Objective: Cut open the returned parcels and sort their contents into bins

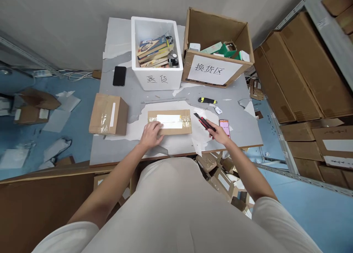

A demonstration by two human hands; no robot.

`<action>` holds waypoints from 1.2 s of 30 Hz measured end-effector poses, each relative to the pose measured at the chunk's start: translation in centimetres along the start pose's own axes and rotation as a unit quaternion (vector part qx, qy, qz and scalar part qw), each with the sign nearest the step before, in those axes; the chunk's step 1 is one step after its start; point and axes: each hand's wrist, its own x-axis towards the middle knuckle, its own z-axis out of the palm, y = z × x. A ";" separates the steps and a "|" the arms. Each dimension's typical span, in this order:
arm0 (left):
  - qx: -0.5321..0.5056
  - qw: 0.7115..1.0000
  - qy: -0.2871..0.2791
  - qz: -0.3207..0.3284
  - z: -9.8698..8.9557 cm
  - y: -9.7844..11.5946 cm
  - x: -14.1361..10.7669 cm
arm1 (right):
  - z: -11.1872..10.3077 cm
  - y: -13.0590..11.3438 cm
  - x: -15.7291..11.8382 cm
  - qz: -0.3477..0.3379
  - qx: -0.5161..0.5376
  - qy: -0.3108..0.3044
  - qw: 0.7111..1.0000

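Observation:
A flat brown carton (169,130) with a white label and clear tape lies near the front edge of the table (132,150). My left hand (151,134) rests on its left end, fingers over the top face and thumb at the front side. Right of the carton, my right hand (219,133) is wrapped round a red and black box cutter (203,121), its blade pointing up and left, apart from the carton. A phone with a lit pink screen (224,127) lies beside my right hand, partly under it.
Behind stand a white foam box (157,79) of books and a large carton (190,67) of small boxes. A taped box (103,115) and black phone (119,76) are left; a yellow-black cutter (207,100) and crumpled paper (218,110) lie right.

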 end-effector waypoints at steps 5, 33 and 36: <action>0.024 0.998 -0.034 -0.054 -0.8 -2.1 1.5 | 4.0 1.3 0.0 0.035 0.170 0.017 0.985; -0.003 0.994 -0.051 -0.098 -0.6 -2.4 2.5 | 4.3 2.3 -3.8 0.105 0.236 -0.068 0.964; -0.004 0.994 -0.054 -0.097 -0.6 -2.4 2.5 | 5.8 2.4 -5.3 0.124 0.247 -0.065 0.959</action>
